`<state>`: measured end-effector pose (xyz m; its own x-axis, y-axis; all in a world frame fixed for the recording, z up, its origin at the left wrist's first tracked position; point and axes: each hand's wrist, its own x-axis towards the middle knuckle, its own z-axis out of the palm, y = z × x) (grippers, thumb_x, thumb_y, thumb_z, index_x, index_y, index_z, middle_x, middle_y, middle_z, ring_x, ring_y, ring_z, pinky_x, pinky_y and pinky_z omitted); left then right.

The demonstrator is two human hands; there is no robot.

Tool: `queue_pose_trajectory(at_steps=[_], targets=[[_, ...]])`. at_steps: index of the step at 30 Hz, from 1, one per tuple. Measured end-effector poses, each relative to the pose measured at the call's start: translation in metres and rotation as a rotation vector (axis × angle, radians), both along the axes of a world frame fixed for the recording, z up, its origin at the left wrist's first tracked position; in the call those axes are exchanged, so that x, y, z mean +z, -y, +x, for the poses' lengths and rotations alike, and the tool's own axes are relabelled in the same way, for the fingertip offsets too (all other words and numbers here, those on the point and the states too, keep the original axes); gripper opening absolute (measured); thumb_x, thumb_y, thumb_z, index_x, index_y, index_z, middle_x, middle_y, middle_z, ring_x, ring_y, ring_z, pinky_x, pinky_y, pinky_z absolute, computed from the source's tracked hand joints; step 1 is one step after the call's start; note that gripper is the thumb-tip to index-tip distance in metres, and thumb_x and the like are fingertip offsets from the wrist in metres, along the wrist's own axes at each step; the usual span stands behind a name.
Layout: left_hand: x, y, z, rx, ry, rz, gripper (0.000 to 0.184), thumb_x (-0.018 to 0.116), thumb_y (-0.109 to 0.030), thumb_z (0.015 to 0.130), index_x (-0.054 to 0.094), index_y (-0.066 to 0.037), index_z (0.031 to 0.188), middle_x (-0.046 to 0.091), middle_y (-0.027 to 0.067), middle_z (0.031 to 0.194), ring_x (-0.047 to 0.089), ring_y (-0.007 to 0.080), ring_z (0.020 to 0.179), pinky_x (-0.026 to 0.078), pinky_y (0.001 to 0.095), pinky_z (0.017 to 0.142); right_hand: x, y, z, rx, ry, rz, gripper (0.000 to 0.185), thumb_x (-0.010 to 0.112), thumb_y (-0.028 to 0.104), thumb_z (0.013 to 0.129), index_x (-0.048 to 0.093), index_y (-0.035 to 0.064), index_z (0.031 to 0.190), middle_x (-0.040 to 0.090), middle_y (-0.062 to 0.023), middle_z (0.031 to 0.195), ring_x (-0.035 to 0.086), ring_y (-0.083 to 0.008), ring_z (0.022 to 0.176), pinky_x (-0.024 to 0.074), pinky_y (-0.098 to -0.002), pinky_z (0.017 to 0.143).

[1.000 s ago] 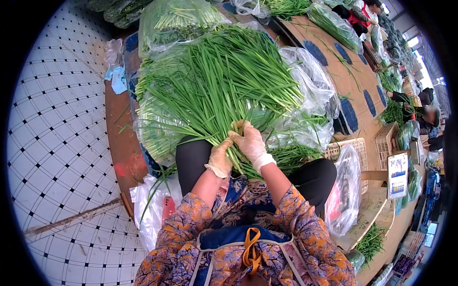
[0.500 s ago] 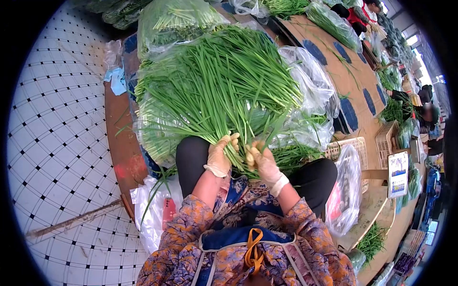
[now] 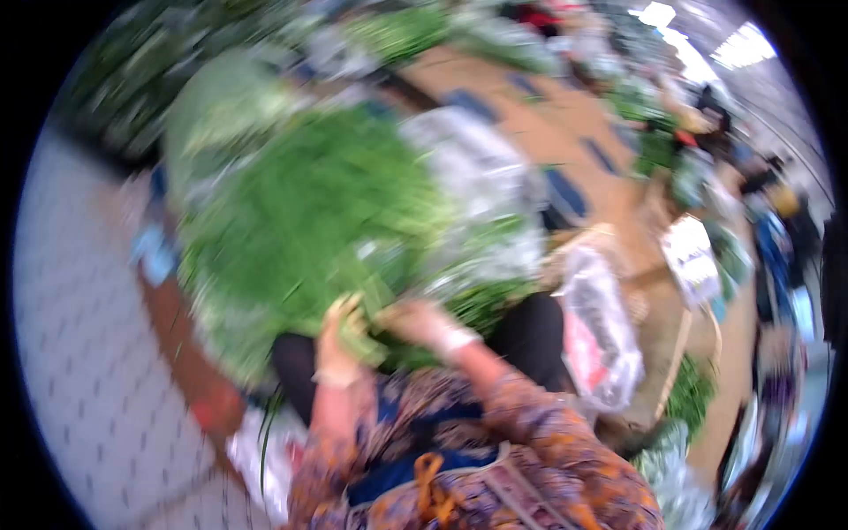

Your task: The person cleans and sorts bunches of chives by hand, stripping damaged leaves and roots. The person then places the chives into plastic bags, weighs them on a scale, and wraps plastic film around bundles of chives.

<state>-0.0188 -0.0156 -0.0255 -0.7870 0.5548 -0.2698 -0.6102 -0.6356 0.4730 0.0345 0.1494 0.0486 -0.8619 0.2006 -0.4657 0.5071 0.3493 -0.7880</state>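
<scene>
A wide heap of garlic chives (image 3: 309,203), long flat green leaves with pale stalks, lies in front of me on plastic. My left hand (image 3: 340,340), in a pale glove, is closed around a bunch of chives, whose pale stalk ends (image 3: 362,347) stick out below the fingers toward my lap. Just to its right is my right hand (image 3: 420,322), gloved too, its fingertips closed on a few stalks at the heap's near edge. Motion blur hides the exact finger positions. Both hands are between my dark-trousered knees.
Clear plastic (image 3: 468,159) lies right of the heap, and a full bag of greens (image 3: 230,106) behind it. A plastic bag with something pink (image 3: 601,336) is beside my right knee. A white printed card (image 3: 692,261) stands farther right. Tiled floor (image 3: 88,353) is on the left.
My view has swung and blurred, so the scene sits farther left and tilted. My left hand still grips chives; my right hand stays close beside it, now reaching more sideways toward the stalks.
</scene>
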Motion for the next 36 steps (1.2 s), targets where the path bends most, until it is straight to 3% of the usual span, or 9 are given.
queue_pose_trajectory(at_steps=[3, 6, 8, 16, 19, 21, 24, 28, 36], targets=[[0.022, -0.005, 0.001, 0.002, -0.024, -0.143, 0.045, 0.039, -0.034, 0.091, 0.037, -0.007, 0.127, 0.041, 0.0091, 0.131, 0.049, 0.0176, 0.099, 0.042, 0.0324, 0.086, -0.002, 0.016, -0.022, 0.194, -0.011, 0.430, 0.051, 0.062, 0.045, 0.072, 0.056, -0.0013, 0.092, 0.061, -0.0215, 0.087, 0.060, -0.0333, 0.082, 0.0483, -0.0385, 0.071], [-0.001, -0.001, -0.007, 0.074, -0.015, -0.042, 0.036, 0.042, -0.026, 0.093, 0.042, -0.005, 0.122, 0.052, 0.0091, 0.119, 0.056, 0.0094, 0.078, 0.050, 0.0217, 0.061, -0.009, 0.012, -0.021, 0.169, -0.328, 0.669, 0.050, 0.070, 0.036, 0.068, 0.046, -0.0005, 0.092, 0.058, -0.0184, 0.091, 0.059, -0.0326, 0.089, 0.0474, -0.0387, 0.074], [-0.005, 0.001, -0.009, 0.053, -0.027, -0.056, 0.036, 0.042, -0.027, 0.093, 0.042, -0.005, 0.122, 0.053, 0.0088, 0.118, 0.056, 0.0089, 0.081, 0.050, 0.0215, 0.063, -0.017, 0.006, -0.023, 0.121, -0.271, 0.683, 0.055, 0.072, 0.035, 0.066, 0.045, -0.0023, 0.096, 0.058, -0.0189, 0.091, 0.057, -0.0336, 0.093, 0.0467, -0.0381, 0.077], [-0.006, 0.005, -0.008, 0.061, 0.030, -0.029, 0.036, 0.041, -0.026, 0.093, 0.041, -0.005, 0.123, 0.052, 0.0079, 0.119, 0.055, 0.0092, 0.085, 0.050, 0.0228, 0.066, -0.040, 0.011, -0.048, 0.184, -0.169, 0.372, 0.045, 0.061, 0.026, 0.077, 0.042, -0.0052, 0.104, 0.059, -0.0234, 0.086, 0.060, -0.0353, 0.085, 0.0470, -0.0411, 0.071], [-0.003, 0.008, -0.010, 0.061, 0.029, -0.002, 0.036, 0.041, -0.025, 0.093, 0.041, -0.005, 0.123, 0.051, 0.0081, 0.120, 0.055, 0.0100, 0.085, 0.050, 0.0235, 0.066, -0.060, 0.013, -0.054, 0.043, -0.045, 0.047, 0.031, 0.055, 0.024, 0.082, 0.048, -0.0028, 0.096, 0.061, -0.0163, 0.074, 0.061, -0.0282, 0.062, 0.0473, -0.0370, 0.054], [-0.003, 0.012, -0.011, 0.057, 0.031, 0.028, 0.036, 0.040, -0.025, 0.094, 0.041, -0.005, 0.124, 0.051, 0.0085, 0.121, 0.056, 0.0107, 0.084, 0.050, 0.0240, 0.066, -0.082, 0.009, -0.062, -0.037, -0.030, -0.514, 0.026, 0.050, 0.021, 0.084, 0.056, -0.0028, 0.092, 0.060, -0.0098, 0.070, 0.052, -0.0188, 0.046, 0.0414, -0.0322, 0.041], [0.001, 0.019, -0.014, 0.043, 0.029, 0.193, 0.037, 0.039, -0.024, 0.094, 0.039, -0.004, 0.126, 0.051, 0.0094, 0.123, 0.056, 0.0127, 0.082, 0.049, 0.0259, 0.066, -0.032, -0.003, -0.063, -0.155, -0.035, -0.701, 0.024, 0.043, 0.021, 0.087, 0.057, 0.0010, 0.088, 0.048, 0.0016, 0.059, 0.037, -0.0086, 0.041, 0.0306, -0.0231, 0.036], [0.022, 0.027, -0.020, 0.097, 0.040, 0.329, 0.040, 0.045, -0.020, 0.092, 0.040, -0.001, 0.126, 0.060, 0.0110, 0.101, 0.056, 0.0142, 0.074, 0.050, 0.0257, 0.061, 0.037, -0.004, -0.064, -0.013, -0.261, -0.547, 0.021, 0.044, 0.020, 0.088, 0.054, 0.0017, 0.086, 0.047, 0.0015, 0.061, 0.040, -0.0069, 0.044, 0.0338, -0.0218, 0.039], [0.010, 0.039, -0.032, 0.113, -0.034, 0.383, 0.042, 0.044, -0.020, 0.092, 0.036, -0.002, 0.129, 0.058, 0.0156, 0.108, 0.060, 0.0215, 0.085, 0.053, 0.0305, 0.066, 0.204, -0.035, -0.045, -0.096, -0.800, -0.530, 0.019, 0.043, 0.020, 0.092, 0.049, 0.0031, 0.096, 0.049, -0.0003, 0.062, 0.047, -0.0062, 0.050, 0.0395, -0.0206, 0.044]])
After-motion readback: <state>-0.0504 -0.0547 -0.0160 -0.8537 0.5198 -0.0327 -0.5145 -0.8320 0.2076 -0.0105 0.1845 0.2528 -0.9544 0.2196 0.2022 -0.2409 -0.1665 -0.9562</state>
